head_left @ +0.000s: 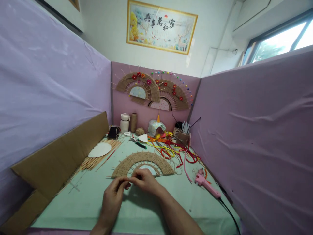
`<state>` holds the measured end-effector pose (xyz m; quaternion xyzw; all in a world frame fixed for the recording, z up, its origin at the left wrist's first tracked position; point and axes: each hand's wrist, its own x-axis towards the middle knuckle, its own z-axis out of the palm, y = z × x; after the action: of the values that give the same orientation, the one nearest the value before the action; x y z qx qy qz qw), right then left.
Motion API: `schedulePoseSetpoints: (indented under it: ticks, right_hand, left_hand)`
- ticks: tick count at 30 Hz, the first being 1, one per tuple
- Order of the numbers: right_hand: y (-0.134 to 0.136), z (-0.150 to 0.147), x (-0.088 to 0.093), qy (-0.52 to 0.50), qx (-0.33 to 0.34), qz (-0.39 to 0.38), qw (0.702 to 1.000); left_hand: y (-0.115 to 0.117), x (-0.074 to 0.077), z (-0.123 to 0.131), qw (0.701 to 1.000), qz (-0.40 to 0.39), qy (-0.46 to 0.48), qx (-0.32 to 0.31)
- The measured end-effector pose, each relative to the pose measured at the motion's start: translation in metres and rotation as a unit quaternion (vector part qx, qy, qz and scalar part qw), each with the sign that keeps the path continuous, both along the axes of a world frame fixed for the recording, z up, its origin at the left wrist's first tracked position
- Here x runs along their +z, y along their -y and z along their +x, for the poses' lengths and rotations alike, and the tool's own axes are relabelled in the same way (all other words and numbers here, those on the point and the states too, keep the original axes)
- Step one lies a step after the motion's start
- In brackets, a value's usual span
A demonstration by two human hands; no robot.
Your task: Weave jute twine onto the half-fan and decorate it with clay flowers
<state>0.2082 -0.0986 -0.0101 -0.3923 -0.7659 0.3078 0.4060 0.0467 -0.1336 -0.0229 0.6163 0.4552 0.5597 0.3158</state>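
Observation:
A half-round fan woven of brown cord over thin sticks (pixel 144 158) lies on the green tablecloth, with a pale half-disc (pixel 147 168) at its centre. Just in front of its lower edge, my left hand (pixel 116 187) is closed in a pinch. My right hand (pixel 144 180) also pinches, its fingertips meeting those of the left, and it covers part of the pale half-disc. Whatever lies between the fingertips is too small to make out. Whether my fingers touch the fan's edge I cannot tell.
A pink glue gun (pixel 207 185) with a black cord lies at right. Red and yellow strips (pixel 171 150) tangle behind the fan, near green-handled pliers (pixel 141 144). Thin sticks (pixel 91 163) lie under a white oval (pixel 100 149) beside a cardboard wall (pixel 66 156). Decorated fans (pixel 181 94) hang at the back.

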Motion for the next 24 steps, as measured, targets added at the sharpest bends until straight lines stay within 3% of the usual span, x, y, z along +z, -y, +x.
schedulePoseSetpoints:
  ticks: [7,13,24]
  right_hand:
    - [0.005,-0.012,-0.004,0.028,-0.061,0.081,0.995]
    - [0.006,-0.013,-0.007,0.064,-0.063,0.108,0.99]
    - [0.01,-0.012,-0.002,0.03,-0.052,0.074,0.995]
  left_hand:
    - [0.001,-0.001,0.003,0.998,0.025,-0.011,0.06]
    - [0.003,0.004,0.004,0.996,0.048,-0.064,0.048]
    - [0.004,-0.001,0.004,0.991,0.065,-0.104,0.047]
